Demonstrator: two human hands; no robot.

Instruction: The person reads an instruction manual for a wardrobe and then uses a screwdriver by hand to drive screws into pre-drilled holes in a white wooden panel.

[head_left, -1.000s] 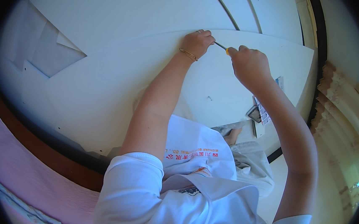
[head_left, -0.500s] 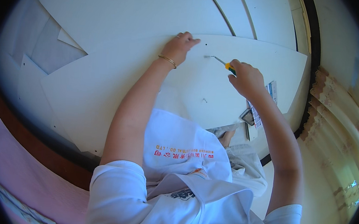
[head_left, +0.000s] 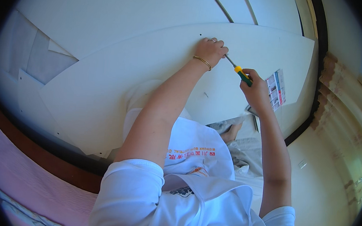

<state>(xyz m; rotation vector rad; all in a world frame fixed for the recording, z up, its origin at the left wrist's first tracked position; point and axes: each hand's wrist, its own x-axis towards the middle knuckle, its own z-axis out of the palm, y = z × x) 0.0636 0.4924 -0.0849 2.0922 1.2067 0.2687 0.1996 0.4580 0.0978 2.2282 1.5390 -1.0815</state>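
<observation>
A large white panel (head_left: pixel 254 42) with a curved far edge lies flat before me. My right hand (head_left: pixel 255 92) is closed around the yellow-and-green handle of a screwdriver (head_left: pixel 243 75), its thin shaft slanting up and left. At the shaft's far end, the fingers of my left hand (head_left: pixel 212 51) are bent together low over the panel; whatever they pinch is hidden. A small dark hole (head_left: pixel 200 34) shows in the panel just beyond that hand. Nearer me, a small thin metal piece (head_left: pixel 205 95) sits on the panel.
A printed leaflet (head_left: pixel 276 88) lies right of my right hand, with a dark flat object (head_left: pixel 251 111) partly behind my wrist. Other white panels (head_left: pixel 133 11) spread beyond and left. A patterned curtain (head_left: pixel 339 100) hangs at right; pink bedding (head_left: pixel 45 166) is at lower left.
My left hand has moved right and closed its fingers at the screwdriver's tip, covering that spot. My right hand, still gripping the screwdriver, has shifted slightly nearer me. The whole view has tilted a little.
</observation>
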